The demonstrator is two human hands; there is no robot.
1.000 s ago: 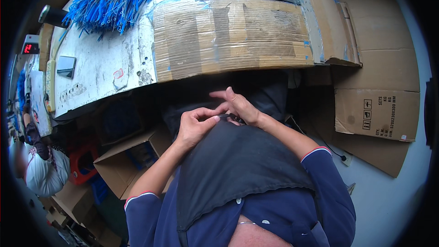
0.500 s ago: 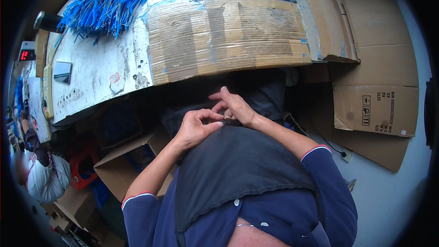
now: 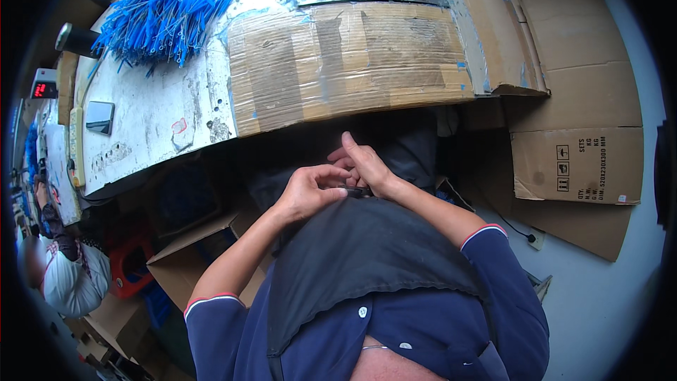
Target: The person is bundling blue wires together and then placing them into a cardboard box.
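Note:
Both my hands meet in front of my waist, at the far edge of a black apron (image 3: 367, 247). My left hand (image 3: 307, 192) pinches with thumb and forefinger at a small dark thing (image 3: 358, 191) there. It blends into the apron, so its kind cannot be made out. My right hand (image 3: 367, 169) lies just beside it, thumb raised and fingers stretched toward the left hand. Its lower fingers reach down by the dark thing and are partly hidden.
Ahead stands a worktable (image 3: 141, 148) topped with a cardboard sheet (image 3: 352, 63). A heap of blue-tipped strands (image 3: 159, 21) lies at its left, by a black cylinder (image 3: 74, 40). Large cardboard boxes (image 3: 575, 99) stand right. At far left sits another person (image 3: 74, 279).
My left forefinger has lifted a little off the thumb, and my right fingers have drawn in closer together. The dark thing between the hands shows slightly more. The view has shifted slightly.

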